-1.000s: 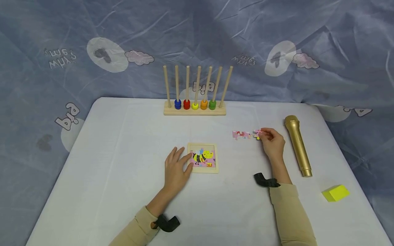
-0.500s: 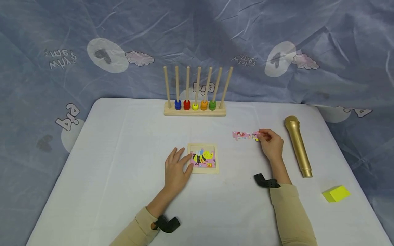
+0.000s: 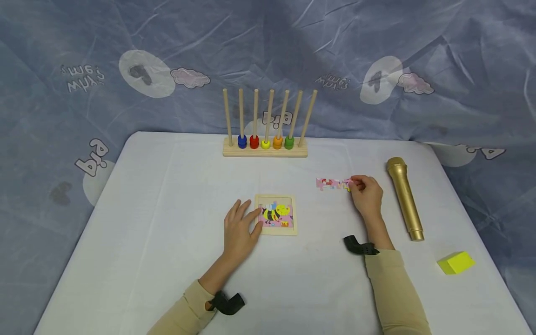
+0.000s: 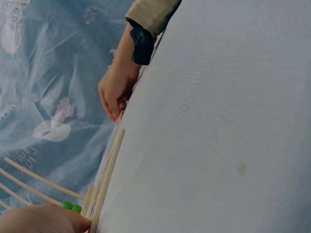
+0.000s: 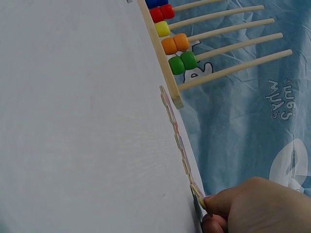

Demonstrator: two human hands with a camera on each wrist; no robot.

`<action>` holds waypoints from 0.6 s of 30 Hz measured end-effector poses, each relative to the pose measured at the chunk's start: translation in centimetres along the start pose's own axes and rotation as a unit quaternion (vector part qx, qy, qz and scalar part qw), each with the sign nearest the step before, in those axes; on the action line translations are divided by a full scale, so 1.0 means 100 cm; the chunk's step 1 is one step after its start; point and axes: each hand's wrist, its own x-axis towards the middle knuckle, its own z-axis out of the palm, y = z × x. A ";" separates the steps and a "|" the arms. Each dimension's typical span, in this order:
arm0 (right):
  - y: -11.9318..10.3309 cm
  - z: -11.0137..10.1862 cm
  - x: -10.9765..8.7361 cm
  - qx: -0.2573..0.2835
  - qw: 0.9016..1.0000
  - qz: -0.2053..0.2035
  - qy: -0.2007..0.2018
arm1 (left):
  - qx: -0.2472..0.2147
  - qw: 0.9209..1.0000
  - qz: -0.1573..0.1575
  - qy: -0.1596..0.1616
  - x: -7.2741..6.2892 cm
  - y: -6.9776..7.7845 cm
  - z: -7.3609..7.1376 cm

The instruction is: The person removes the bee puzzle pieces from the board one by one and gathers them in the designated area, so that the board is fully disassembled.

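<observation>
Puzzle piece [image 3: 346, 183] slid left | right fingers [image 3: 357, 178] pinching its right end | left fingers [image 3: 252, 216] spread

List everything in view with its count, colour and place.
Table: one, white, centre
Backdrop: one, blue-grey, behind
Peg stand: one, beige, table's far edge
Beads: about nine, blue, red, yellow, orange, green, middle five pegs
Puzzle frame: one, beige, central
Bee picture: one, yellow-black, inside frame
Puzzle pieces: count unclear, mostly pink, row right of frame
Microphone: one, gold, right side
Block: one, yellow, near right edge
Wrist cameras: two, black, both wrists
Sleeves: two, tan, forearms
Left hand: one, touching frame
Right hand: one, pinching end piece
</observation>
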 end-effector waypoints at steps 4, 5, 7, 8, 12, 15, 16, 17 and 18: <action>-0.002 0.000 0.000 -0.013 1.000 0.005 -0.008 | 0.001 1.000 0.001 0.001 0.000 0.000 -0.001; -0.002 0.000 0.000 -0.016 1.000 0.006 -0.011 | 0.001 1.000 0.001 0.000 0.000 0.001 -0.001; -0.002 0.000 0.000 -0.025 1.000 0.009 -0.015 | 0.001 1.000 0.000 0.000 0.000 0.001 -0.001; -0.002 0.000 0.000 -0.032 0.999 0.011 -0.018 | 0.002 1.000 0.000 0.000 0.000 0.001 -0.001; -0.003 -0.001 0.000 -0.059 0.998 0.020 -0.028 | 0.000 1.000 0.001 0.002 0.000 0.001 -0.001; -0.003 -0.001 0.000 -0.065 0.997 0.024 -0.034 | -0.004 1.000 0.002 0.004 0.000 0.001 -0.001; -0.003 -0.001 0.000 -0.065 0.997 0.026 -0.035 | -0.004 1.000 0.002 0.005 0.000 0.001 -0.001; -0.003 -0.001 -0.001 -0.064 0.997 0.027 -0.036 | -0.005 1.000 0.002 0.004 0.000 0.001 -0.001; -0.002 -0.001 -0.001 -0.064 0.997 0.029 -0.036 | -0.004 1.000 0.001 0.004 -0.001 0.001 0.000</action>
